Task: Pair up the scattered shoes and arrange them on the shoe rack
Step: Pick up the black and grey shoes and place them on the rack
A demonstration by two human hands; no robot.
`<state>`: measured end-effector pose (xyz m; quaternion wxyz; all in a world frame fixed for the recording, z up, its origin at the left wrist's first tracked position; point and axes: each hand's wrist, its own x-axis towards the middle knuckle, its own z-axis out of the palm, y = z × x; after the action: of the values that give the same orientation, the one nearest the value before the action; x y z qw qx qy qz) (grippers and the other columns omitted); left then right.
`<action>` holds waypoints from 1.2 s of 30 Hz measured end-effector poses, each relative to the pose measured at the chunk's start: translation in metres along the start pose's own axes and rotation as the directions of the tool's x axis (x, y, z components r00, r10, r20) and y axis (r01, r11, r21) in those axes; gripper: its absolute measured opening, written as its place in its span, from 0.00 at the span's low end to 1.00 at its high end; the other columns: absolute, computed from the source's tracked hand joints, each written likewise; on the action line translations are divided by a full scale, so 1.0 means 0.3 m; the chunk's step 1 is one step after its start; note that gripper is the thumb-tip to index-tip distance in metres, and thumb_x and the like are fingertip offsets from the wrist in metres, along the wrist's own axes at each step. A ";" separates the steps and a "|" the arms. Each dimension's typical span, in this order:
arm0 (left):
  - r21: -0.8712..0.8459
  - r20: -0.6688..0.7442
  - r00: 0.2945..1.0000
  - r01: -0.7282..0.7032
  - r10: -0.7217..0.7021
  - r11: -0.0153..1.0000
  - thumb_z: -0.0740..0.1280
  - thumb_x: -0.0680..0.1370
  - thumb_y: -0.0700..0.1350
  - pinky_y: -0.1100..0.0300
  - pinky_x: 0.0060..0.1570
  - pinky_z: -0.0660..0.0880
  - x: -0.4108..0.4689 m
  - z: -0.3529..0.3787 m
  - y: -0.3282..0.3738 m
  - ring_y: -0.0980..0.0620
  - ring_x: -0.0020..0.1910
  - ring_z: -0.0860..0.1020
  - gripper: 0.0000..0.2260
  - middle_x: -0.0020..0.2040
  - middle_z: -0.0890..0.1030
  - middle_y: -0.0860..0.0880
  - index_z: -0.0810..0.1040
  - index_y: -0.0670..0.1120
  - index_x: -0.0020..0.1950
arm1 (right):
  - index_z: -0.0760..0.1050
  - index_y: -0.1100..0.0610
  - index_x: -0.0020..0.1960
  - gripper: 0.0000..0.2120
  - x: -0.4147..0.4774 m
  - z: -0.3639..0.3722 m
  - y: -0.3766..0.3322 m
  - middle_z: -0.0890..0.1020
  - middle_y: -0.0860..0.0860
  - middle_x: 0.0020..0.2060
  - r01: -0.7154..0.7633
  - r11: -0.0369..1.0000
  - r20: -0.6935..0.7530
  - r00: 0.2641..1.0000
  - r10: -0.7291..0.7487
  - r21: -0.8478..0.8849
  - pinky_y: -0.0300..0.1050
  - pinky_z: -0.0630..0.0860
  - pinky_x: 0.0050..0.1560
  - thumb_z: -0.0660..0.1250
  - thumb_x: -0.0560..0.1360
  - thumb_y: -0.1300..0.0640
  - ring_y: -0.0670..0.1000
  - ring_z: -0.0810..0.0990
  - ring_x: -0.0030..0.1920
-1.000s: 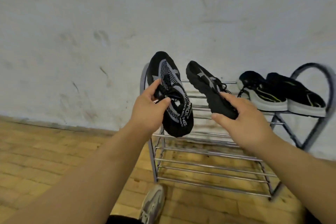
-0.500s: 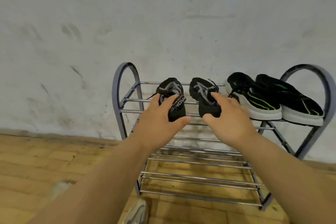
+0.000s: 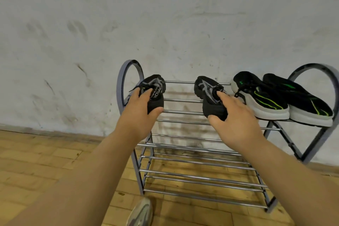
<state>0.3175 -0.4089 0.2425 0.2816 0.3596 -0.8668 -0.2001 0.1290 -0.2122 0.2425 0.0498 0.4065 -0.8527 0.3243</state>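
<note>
A: The fingers (image 3: pixel 146 92) of the left hand (image 3: pixel 140 113) were curled over the collar of the left black shoe (image 3: pixel 155 91), thumb under its heel, clamped on it. The right hand (image 3: pixel 236 123) gripped the right black shoe (image 3: pixel 209 95) the same way, forefinger on the tongue and thumb beneath the heel.

B: Where did the shoes sit?

A: On the top shelf of the shoe rack (image 3: pixel 183 112), toes toward the wall (image 3: pixel 165 24). The left one lay just beside the rack's left hoop, the right one near the middle, a clear gap between them. The black-and-green pair (image 3: pixel 275 97) stood side by side at the right end, near the right shoe but not touching it.

B: How would they handle?

A: They looked like light knit sneakers, soft in the upper and probably easy to bend, so a pinch at the toe would likely fold them. The heel and collar seemed the firmest hold, which was where both hands had them. The rails were thin and smooth, so a sole resting on only one rail might tip or slide through.

B: And the task?

A: Judging by the gap, the pair wanted closing up. Another shoe (image 3: pixel 141 213) showed on the wooden floor (image 3: pixel 45 161) below.
</note>
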 end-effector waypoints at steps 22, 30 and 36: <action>-0.091 -0.078 0.994 0.074 -0.082 0.993 0.60 0.83 0.57 0.48 0.76 0.58 -0.049 -0.029 -0.113 0.41 0.81 0.54 0.26 0.83 0.43 0.48 0.58 0.60 0.81 | 0.63 0.40 0.76 0.33 0.056 0.202 -0.238 0.76 0.45 0.66 0.162 0.982 0.022 0.986 -0.164 0.095 0.59 0.72 0.67 0.67 0.74 0.35 0.53 0.75 0.65; -0.055 -0.124 0.989 0.076 -0.082 0.996 0.61 0.82 0.59 0.46 0.74 0.64 -0.039 -0.024 -0.121 0.41 0.78 0.60 0.26 0.82 0.48 0.47 0.61 0.60 0.80 | 0.64 0.40 0.76 0.31 0.058 0.228 -0.242 0.76 0.44 0.66 0.203 0.972 0.000 0.979 -0.204 0.117 0.59 0.72 0.66 0.67 0.75 0.36 0.51 0.75 0.65; -0.043 -0.136 0.985 0.100 -0.105 0.994 0.62 0.82 0.59 0.44 0.73 0.65 -0.033 -0.017 -0.118 0.40 0.77 0.63 0.26 0.82 0.49 0.49 0.63 0.59 0.79 | 0.63 0.41 0.77 0.32 0.056 0.219 -0.240 0.75 0.43 0.68 0.212 0.973 0.021 0.977 -0.214 0.093 0.58 0.72 0.67 0.66 0.76 0.36 0.51 0.74 0.67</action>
<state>0.3445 -0.4258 0.2237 0.3367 0.4117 -0.8218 -0.2045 0.1819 -0.2954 0.2336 0.0527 0.5024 -0.7893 0.3490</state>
